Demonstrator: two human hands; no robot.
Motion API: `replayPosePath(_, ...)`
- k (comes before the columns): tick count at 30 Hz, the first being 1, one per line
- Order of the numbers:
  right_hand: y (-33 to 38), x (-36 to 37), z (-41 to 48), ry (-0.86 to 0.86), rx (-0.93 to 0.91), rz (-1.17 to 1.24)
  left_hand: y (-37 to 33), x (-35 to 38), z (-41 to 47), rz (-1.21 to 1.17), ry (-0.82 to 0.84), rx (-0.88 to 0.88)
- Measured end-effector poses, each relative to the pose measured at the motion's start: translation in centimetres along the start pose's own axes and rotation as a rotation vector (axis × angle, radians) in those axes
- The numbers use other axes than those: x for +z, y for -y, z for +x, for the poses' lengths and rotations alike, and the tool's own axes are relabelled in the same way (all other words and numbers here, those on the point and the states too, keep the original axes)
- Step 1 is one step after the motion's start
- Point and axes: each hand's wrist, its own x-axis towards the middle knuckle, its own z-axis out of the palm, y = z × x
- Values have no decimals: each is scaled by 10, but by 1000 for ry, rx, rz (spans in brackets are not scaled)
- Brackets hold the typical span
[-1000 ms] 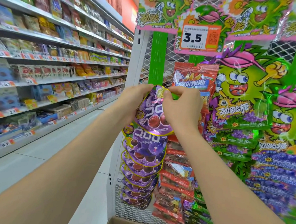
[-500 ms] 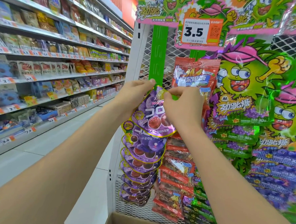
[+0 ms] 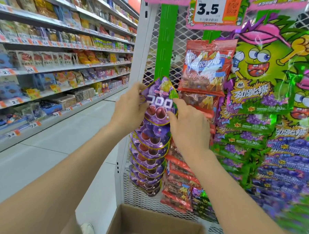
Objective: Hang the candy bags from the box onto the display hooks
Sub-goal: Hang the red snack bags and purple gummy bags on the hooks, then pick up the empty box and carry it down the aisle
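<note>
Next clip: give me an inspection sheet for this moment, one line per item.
Surface: white mesh rack with a green strip.
Job's things: purple bag held at the strip, above a column of hung purple bags; box below, contents out of view.
Clutter: nothing seen.
Hands: left hand grips the bag's left edge; right hand touches its right edge, grip unclear.
Cables: nothing seen.
Surroundings: red bags, green bags, price tag, stocked shelves, tiled floor.
</note>
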Motion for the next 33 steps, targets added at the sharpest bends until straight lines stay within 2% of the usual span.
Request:
replayPosePath(3,-6,14,-20,-28,1,-3,17,18,-22,123,-84,-33)
replayPosePath(5,-12,26,-36,65,66,84,26,33,-42,66,-107,-50)
replayPosePath(7,-18,42,-53,169,175,187,38,50,-62,-39,-70,-72)
replayPosePath(10,-21,64,-73,283,300,306,54,70,-86,-214,44,-218)
replayPosePath(13,-12,80,-81,317,322,351,68,79,-97,-320,62,-392)
replayPosePath(16,-1,90,-83,319,376,426,74,82,-101,-355,150,-533)
replayPosePath(21,2,89,-89,338,384,382,85,87,-109,-337,160,-492)
replayPosePath(28,-18,63,-118,286,358,387,87,90,-122,-231,-46,-398)
replayPosePath(31,-36,55,-133,283,400,360,88,98,-146,-186,43,-347)
replayPosePath(33,-47,55,-143,303,427,392,89,105,-165,-169,185,-293)
